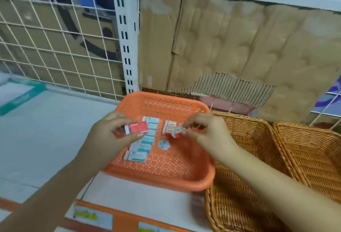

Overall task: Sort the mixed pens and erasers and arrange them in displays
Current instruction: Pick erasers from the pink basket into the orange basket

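Observation:
An orange perforated basket (166, 178) stands on the white shelf. Inside it a column of several teal-sleeved erasers (145, 139) runs front to back, and a small pair of red-sleeved erasers (168, 126) lies to their right. A round white sticker (163, 144) lies on the basket floor. My left hand (110, 135) pinches a red-sleeved eraser (137, 127) above the basket's left side. My right hand (204, 130) pinches a small eraser with a green and red sleeve (177, 131) just beside the red pair. No pens are visible.
Two wicker baskets (243, 158) (310, 150) stand to the right of the orange one. Torn cardboard (230, 50) backs the shelf, with a white wire grid (55, 47) and a slotted upright (125, 34) at the left. Price labels (92, 217) line the shelf's front edge.

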